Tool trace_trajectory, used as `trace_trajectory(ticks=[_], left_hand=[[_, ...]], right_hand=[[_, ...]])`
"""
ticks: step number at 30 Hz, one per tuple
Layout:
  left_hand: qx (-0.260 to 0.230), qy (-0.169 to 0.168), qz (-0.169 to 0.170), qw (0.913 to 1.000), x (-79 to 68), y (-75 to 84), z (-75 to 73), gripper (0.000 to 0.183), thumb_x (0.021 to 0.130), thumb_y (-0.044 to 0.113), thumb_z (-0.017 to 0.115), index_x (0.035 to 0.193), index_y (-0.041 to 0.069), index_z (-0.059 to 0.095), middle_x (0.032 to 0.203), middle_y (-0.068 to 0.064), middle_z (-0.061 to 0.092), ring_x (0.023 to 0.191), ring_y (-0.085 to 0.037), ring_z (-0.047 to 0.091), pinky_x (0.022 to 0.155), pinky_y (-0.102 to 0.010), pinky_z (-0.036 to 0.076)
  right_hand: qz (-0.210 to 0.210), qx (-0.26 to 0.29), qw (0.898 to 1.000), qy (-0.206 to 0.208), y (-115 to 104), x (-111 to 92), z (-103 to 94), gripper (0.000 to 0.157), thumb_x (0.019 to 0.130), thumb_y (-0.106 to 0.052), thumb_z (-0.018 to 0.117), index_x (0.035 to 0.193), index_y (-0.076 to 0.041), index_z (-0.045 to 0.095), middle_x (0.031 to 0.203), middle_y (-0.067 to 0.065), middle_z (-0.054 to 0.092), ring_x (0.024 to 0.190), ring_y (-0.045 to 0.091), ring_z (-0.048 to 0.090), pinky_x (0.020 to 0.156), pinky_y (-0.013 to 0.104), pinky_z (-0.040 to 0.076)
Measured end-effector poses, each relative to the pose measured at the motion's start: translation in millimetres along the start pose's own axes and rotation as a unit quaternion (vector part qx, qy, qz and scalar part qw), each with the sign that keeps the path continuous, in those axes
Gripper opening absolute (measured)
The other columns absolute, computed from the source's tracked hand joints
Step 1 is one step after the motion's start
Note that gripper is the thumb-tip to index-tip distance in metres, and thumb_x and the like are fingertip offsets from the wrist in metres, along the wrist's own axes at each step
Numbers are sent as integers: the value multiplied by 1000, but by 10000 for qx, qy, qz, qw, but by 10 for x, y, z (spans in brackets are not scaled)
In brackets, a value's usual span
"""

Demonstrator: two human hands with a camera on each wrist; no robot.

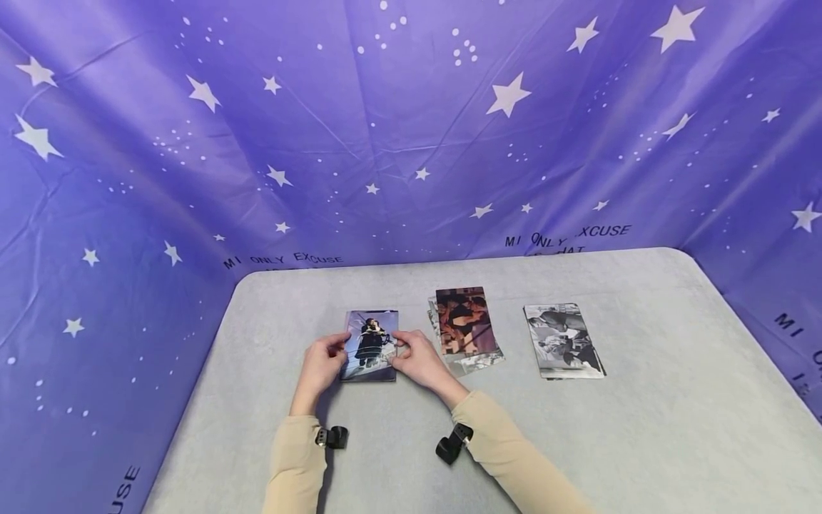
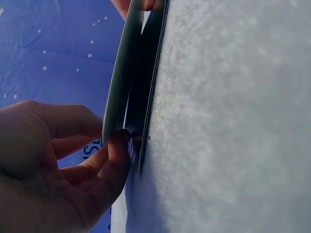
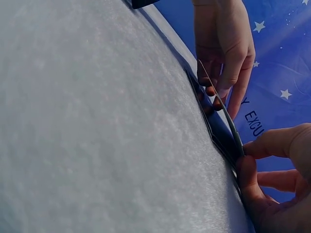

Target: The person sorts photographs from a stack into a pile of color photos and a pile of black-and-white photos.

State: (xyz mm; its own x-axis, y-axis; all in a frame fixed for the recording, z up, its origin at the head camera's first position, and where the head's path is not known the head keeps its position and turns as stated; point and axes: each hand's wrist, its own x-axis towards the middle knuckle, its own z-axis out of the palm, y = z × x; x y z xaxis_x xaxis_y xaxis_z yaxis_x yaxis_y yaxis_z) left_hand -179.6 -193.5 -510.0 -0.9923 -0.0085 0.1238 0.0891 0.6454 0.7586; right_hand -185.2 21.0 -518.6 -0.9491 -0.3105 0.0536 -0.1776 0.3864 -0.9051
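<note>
A photo card (image 1: 369, 344) with a couple at a ship's railing lies between both hands at the left of the table. My left hand (image 1: 323, 365) pinches its left edge between thumb and fingers. On the opposite edge, my right hand (image 1: 420, 362) pinches it the same way. The left wrist view shows this card (image 2: 119, 80) tilted slightly above other cards (image 2: 154, 73) flat on the table, with a thin gap between. Both hands appear in the right wrist view, the right hand (image 3: 277, 174) nearer the camera, its fingertips close to the tabletop.
To the right of my hands is a fanned pile of photo cards, a reddish-brown one (image 1: 464, 321) uppermost. Farther right sits another pile topped by a black-and-white photo (image 1: 565, 343). A grey table (image 1: 668, 428) carries everything, with a purple star-patterned cloth (image 1: 398, 128) hanging behind and at the sides.
</note>
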Motion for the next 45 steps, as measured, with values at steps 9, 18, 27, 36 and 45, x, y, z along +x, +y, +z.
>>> trace_trajectory(ticks=[9, 18, 27, 36, 45], left_hand=[[624, -93, 100, 9980, 13, 12, -25, 39, 71, -7, 64, 110, -6, 70, 87, -15, 60, 82, -30, 58, 74, -43, 45], [843, -248, 150, 9960, 31, 35, -60, 33, 76, -1, 66, 108, -7, 68, 83, -12, 62, 80, -30, 60, 76, -45, 47], [528, -37, 114, 9985, -21, 100, -77, 27, 80, 1, 65, 107, -3, 69, 85, -10, 64, 77, -24, 60, 74, -40, 46], [6, -131, 181, 9997, 7, 201, 31, 24, 82, -1, 63, 105, -4, 69, 78, -5, 64, 67, -13, 55, 66, -29, 45], [-392, -265, 363, 9982, 18, 354, 235, 23, 84, -1, 60, 105, -2, 70, 87, -9, 66, 68, -11, 57, 65, -27, 46]], right_hand=[[-18, -138, 9998, -142, 18, 26, -3, 55, 75, -1, 74, 127, 10, 56, 99, 11, 54, 75, 16, 65, 73, 24, 50], [233, -77, 9993, -269, 9, 10, -59, 56, 76, -6, 76, 128, 4, 58, 103, 12, 56, 76, 13, 62, 73, 27, 49], [316, 613, 9976, -59, -39, -97, -185, 49, 77, 3, 70, 124, 5, 59, 102, 16, 59, 77, 18, 60, 69, 25, 51], [435, 889, 9950, 85, -25, -151, -356, 41, 79, 2, 69, 120, 4, 62, 102, 18, 63, 75, 14, 61, 68, 26, 50], [485, 1090, 9923, 318, 6, -218, -622, 36, 82, 5, 65, 118, 8, 60, 104, 23, 61, 75, 12, 60, 61, 22, 47]])
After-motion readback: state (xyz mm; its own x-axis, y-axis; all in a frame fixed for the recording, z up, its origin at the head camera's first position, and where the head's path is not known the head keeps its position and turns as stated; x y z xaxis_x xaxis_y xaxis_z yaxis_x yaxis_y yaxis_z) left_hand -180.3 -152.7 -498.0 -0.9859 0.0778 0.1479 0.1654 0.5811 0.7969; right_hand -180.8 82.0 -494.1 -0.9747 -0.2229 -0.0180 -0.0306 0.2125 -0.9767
